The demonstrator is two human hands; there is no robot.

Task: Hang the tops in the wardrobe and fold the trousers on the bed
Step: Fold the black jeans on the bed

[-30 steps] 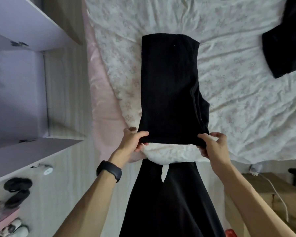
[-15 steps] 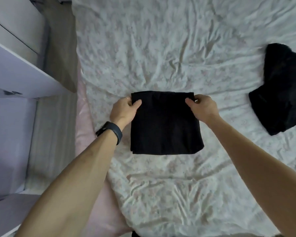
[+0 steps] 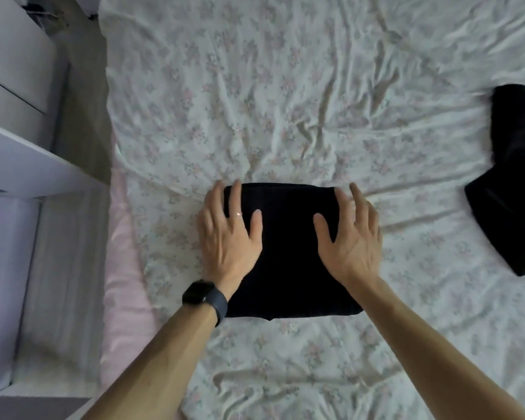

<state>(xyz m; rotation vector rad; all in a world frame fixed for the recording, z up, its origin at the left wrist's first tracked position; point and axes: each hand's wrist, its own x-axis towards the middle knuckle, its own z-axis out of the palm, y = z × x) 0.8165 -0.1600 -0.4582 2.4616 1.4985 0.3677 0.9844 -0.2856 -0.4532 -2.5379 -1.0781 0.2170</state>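
Black trousers [image 3: 288, 253] lie folded into a compact rectangle on the floral bed sheet [image 3: 285, 101]. My left hand [image 3: 228, 234], with a dark watch on its wrist, lies flat on the fold's left side, fingers straight and spread. My right hand [image 3: 350, 237] lies flat on the right side in the same way. Both palms press down on the cloth. Neither hand grips anything.
A second black garment [image 3: 512, 189] lies crumpled at the bed's right edge of view. The white wardrobe [image 3: 19, 165] with open doors stands to the left, across a narrow strip of floor. A pink mattress side [image 3: 119, 268] runs along the bed's left edge.
The trousers' near half was folded up onto the far half. My hands have let go of the fold's far corners and now lie flat on top of it.
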